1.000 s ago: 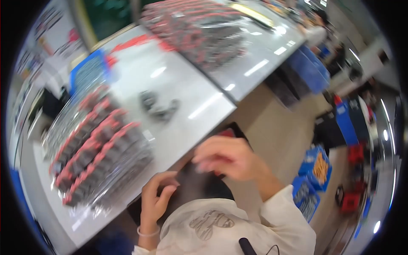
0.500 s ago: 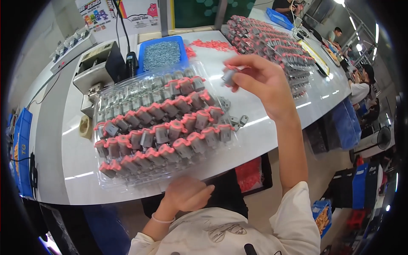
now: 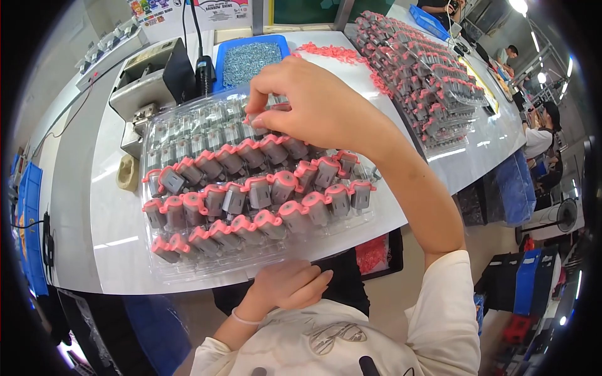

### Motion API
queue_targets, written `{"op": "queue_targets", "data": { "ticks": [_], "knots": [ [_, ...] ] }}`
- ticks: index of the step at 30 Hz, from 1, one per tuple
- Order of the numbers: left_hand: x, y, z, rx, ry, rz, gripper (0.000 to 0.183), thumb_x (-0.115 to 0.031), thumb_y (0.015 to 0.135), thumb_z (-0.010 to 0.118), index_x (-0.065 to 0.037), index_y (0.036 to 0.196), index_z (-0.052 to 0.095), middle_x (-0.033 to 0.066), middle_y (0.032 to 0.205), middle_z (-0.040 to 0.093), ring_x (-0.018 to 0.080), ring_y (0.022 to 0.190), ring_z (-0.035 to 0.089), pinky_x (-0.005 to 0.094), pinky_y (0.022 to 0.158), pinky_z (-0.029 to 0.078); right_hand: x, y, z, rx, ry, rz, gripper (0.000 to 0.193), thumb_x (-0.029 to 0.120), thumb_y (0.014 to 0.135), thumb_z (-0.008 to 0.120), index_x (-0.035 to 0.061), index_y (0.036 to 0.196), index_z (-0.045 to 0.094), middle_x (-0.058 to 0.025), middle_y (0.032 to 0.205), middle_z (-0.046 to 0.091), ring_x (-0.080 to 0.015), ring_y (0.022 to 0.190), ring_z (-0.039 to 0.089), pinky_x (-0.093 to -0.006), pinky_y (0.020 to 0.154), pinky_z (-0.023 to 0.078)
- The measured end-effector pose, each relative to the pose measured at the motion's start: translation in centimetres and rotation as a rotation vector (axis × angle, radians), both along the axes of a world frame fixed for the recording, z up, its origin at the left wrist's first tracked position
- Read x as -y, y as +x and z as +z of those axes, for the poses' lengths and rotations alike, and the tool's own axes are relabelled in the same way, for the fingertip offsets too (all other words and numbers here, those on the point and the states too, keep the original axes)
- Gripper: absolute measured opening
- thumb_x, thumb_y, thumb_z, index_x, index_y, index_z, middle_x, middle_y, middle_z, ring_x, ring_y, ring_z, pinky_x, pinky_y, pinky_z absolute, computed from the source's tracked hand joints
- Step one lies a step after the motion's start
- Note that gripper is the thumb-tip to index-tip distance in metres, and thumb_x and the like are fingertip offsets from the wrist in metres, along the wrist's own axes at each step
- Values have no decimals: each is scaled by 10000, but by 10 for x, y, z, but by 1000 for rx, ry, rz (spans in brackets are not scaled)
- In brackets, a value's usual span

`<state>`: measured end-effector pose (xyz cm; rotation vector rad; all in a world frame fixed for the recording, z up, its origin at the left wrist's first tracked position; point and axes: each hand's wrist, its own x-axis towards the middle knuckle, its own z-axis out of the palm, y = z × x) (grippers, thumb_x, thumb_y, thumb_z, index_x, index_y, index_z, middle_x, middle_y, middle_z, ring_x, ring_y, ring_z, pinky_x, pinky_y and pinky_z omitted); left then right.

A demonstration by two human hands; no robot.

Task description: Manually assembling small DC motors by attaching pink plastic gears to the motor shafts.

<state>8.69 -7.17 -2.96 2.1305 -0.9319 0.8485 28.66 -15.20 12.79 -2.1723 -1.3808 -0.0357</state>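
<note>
Far left of the clear tray (image 3: 213, 268), you have a blue crate (image 3: 30, 232), its outer side lost in the dark rim of the view. Nearer the tray, just beside its left edge, sit a tan block (image 3: 127, 173) and, farther back, a grey machine (image 3: 150, 81). Behind the tray is a blue bin (image 3: 220, 66) of small metal pieces, part of it covered by your right hand. On the tray itself, 3 rows of pink-capped grey parts (image 3: 260, 191) stand toward you; behind them the clear pockets shine so much that you can't tell what fills them. Your left hand (image 3: 288, 285) is in front of the tray, fingers half curled, its palm hidden, so whether it grips anything can't be told. Your right hand (image 3: 301, 97) is over the tray's back right part, thumb and fingertips drawn together with a bit of pink beside them; you can't tell whether they grasp a part or have released it. Your forearm blocks the table right of the tray. Beyond it lie loose pink pieces (image 3: 332, 51) and a stack of loaded trays (image 3: 426, 75). Farther right of the tray, a seated co-worker (image 3: 539, 135) is small and indistinct.
</note>
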Motion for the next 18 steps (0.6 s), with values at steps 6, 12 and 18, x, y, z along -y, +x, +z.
{"op": "queue_targets", "data": {
  "ticks": [6, 12, 18],
  "knots": [
    [2, 3, 1, 31, -14, -5, 207, -115, 654, 636, -79, 857, 648, 3, 706, 577, 145, 580, 564, 245, 507, 439, 38, 1, -1, 288, 294, -18, 145, 59, 817, 595, 53, 951, 650, -66, 954, 611, -216, 912, 563, -321, 792, 439],
    [7, 2, 0, 25, 21, 56, 199, -109, 633, 644, -86, 830, 655, 9, 711, 583, 166, 576, 569, 270, 508, 437, 159, -19, -59, -261, 52, -403, 243, -37, 790, 572, 21, 1018, 630, -72, 1029, 642, -203, 933, 610, -290, 802, 476],
    [11, 0, -5, 21, 23, 93, 173, -75, 651, 604, -81, 816, 658, 17, 700, 593, 177, 563, 571, 275, 509, 449, 178, -51, -112, -215, 142, -479, 312, -64, 706, 609, 24, 1004, 640, -119, 1080, 632, -269, 980, 602, -322, 826, 493]
  ]
}}
